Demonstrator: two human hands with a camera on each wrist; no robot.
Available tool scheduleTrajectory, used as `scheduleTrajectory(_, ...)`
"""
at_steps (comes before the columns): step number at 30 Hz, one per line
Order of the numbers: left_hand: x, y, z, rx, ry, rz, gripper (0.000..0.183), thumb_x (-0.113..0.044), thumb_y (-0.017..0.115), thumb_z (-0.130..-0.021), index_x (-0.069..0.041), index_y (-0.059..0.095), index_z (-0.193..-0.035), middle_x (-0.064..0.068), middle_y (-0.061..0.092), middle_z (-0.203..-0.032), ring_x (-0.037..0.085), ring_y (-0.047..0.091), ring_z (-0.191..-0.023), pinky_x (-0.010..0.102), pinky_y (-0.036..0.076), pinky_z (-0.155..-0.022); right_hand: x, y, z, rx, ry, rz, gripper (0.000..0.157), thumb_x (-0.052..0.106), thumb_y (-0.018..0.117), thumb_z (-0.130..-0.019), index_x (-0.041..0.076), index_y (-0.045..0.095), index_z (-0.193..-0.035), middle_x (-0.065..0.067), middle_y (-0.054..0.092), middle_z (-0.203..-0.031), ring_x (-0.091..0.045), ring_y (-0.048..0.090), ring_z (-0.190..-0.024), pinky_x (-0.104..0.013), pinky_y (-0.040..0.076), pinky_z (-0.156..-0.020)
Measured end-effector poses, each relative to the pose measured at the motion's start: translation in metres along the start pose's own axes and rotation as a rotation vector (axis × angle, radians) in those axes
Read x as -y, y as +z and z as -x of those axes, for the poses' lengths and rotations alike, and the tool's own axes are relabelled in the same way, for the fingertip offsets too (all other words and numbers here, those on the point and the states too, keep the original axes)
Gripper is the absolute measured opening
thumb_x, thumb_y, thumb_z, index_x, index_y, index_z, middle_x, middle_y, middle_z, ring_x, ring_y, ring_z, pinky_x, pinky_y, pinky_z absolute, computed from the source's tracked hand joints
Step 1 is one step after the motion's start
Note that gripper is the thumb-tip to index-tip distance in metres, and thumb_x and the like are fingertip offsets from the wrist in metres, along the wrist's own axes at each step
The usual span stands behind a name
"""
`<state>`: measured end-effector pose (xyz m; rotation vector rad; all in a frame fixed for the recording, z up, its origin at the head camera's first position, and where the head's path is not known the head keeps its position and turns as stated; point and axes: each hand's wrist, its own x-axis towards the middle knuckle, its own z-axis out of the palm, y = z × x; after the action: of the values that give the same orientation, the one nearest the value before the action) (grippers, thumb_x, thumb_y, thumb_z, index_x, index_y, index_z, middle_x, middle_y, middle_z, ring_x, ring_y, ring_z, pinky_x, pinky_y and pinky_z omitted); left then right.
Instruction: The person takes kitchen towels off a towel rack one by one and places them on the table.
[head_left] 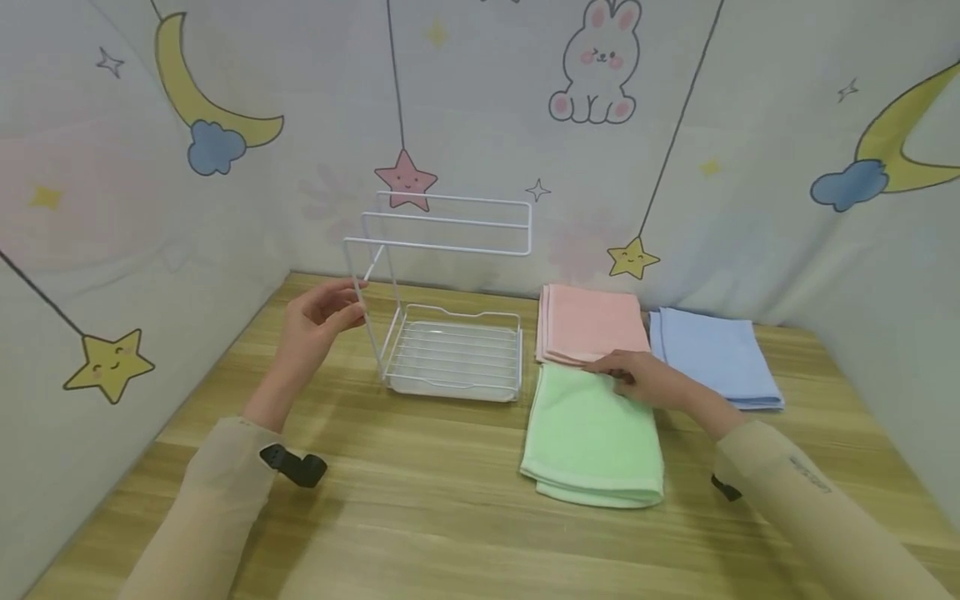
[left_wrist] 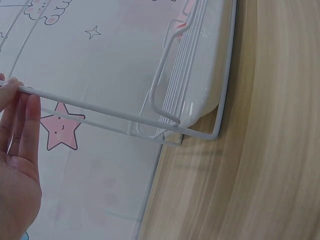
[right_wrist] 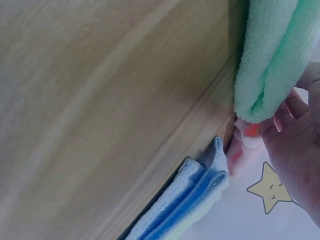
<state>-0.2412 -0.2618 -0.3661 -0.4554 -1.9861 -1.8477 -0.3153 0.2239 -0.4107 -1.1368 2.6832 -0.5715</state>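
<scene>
A white wire rack stands at the middle left, with upper bars above a low wire base. Its base holds a shallow white tray. My left hand pinches the rack's left upright between thumb and fingers, as the left wrist view shows at the wire. At the far edge of a folded green towel, my right hand grips the cloth with bent fingers. In the right wrist view, the fingertips sit behind the green towel's thick folded edge.
A folded pink towel lies just behind the green one, by the back wall. To the right is a folded blue towel. Printed fabric walls enclose the wooden table at the back and sides.
</scene>
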Motion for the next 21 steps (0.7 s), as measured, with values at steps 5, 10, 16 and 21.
scheduleTrajectory(5, 0.001, -0.001, 0.0, -0.007, 0.0, 0.004, 0.026, -0.004, 0.066, -0.093, 0.0, 0.066, -0.119, -0.005, 0.071, -0.094, 0.005, 0.068, -0.084, 0.02, 0.063, -0.081, 0.003, -0.001, 0.002, -0.062, 0.004, -0.009, 0.047, -0.01, 0.061, -0.089, 0.011, 0.064, -0.131, -0.008, 0.07, -0.111, -0.02, 0.064, -0.096, -0.035, 0.06, -0.084)
scheduleTrajectory(10, 0.0, 0.0, 0.0, -0.006, -0.001, 0.001, 0.026, -0.003, 0.066, -0.093, 0.0, 0.066, -0.119, -0.006, 0.071, -0.093, 0.005, 0.068, -0.083, 0.019, 0.063, -0.081, 0.009, -0.01, 0.006, -0.098, 0.058, -0.089, 0.044, -0.004, 0.066, -0.089, 0.011, 0.065, -0.13, -0.013, 0.072, -0.118, -0.03, 0.068, -0.108, -0.044, 0.061, -0.091)
scheduleTrajectory(16, -0.002, 0.001, 0.0, -0.004, -0.003, -0.005, 0.027, -0.004, 0.066, -0.093, 0.002, 0.064, -0.12, -0.008, 0.07, -0.094, 0.005, 0.068, -0.085, 0.019, 0.063, -0.081, 0.02, -0.028, 0.015, -0.044, 0.052, -0.117, 0.061, 0.014, 0.076, -0.087, 0.015, 0.052, -0.143, -0.013, 0.064, -0.133, -0.033, 0.064, -0.117, -0.047, 0.059, -0.096)
scheduleTrajectory(21, -0.001, 0.001, 0.001, -0.01, 0.0, -0.007, 0.027, -0.004, 0.066, -0.093, 0.003, 0.065, -0.12, -0.009, 0.07, -0.094, 0.006, 0.067, -0.085, 0.019, 0.063, -0.08, 0.03, -0.039, 0.02, -0.027, 0.068, -0.069, 0.073, 0.023, 0.078, -0.085, 0.024, 0.044, -0.149, -0.009, 0.052, -0.149, -0.034, 0.057, -0.127, -0.055, 0.053, -0.099)
